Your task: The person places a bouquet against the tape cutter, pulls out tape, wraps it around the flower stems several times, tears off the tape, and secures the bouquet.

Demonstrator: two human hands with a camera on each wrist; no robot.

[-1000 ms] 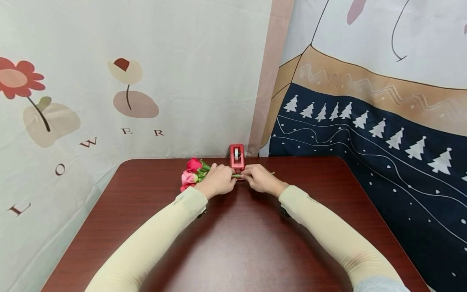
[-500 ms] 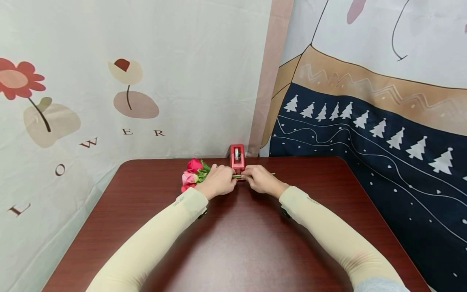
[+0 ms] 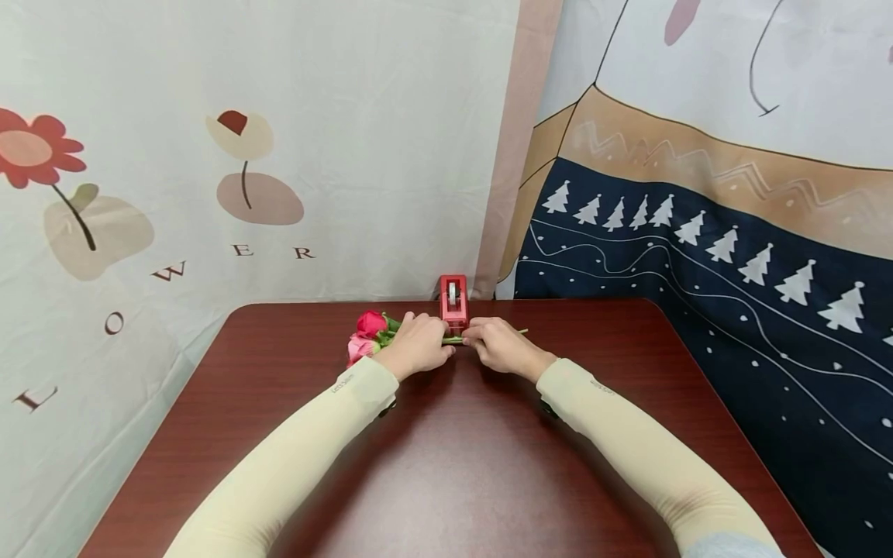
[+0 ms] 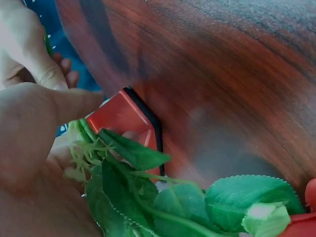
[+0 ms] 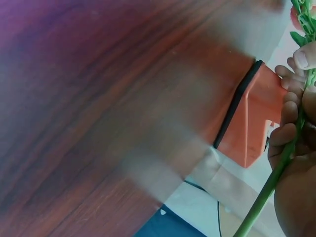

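A small bunch of red and pink roses (image 3: 370, 324) lies sideways at the back of the table, blooms to the left. My left hand (image 3: 418, 343) grips the stems just below the leaves (image 4: 247, 197). Farther along, my right hand (image 3: 504, 343) holds the same stems between thumb and fingers, and a green stem (image 5: 266, 187) runs out past its palm. Right behind the gap between both hands stands a red tape dispenser (image 3: 453, 301) with a pale roll in it. Fingers hide most of the stems, and whether tape is on them I cannot tell.
The dark reddish-brown table (image 3: 446, 465) has rounded back corners. A pale curtain (image 3: 391, 155) with printed flowers hangs directly behind it. To the right hangs a navy cloth (image 3: 698, 310) with white trees.
The rose blooms have turned and shifted slightly toward me, and the stems with them. Both hands stay almost in place, the right one a touch lower. The dispenser has not moved.
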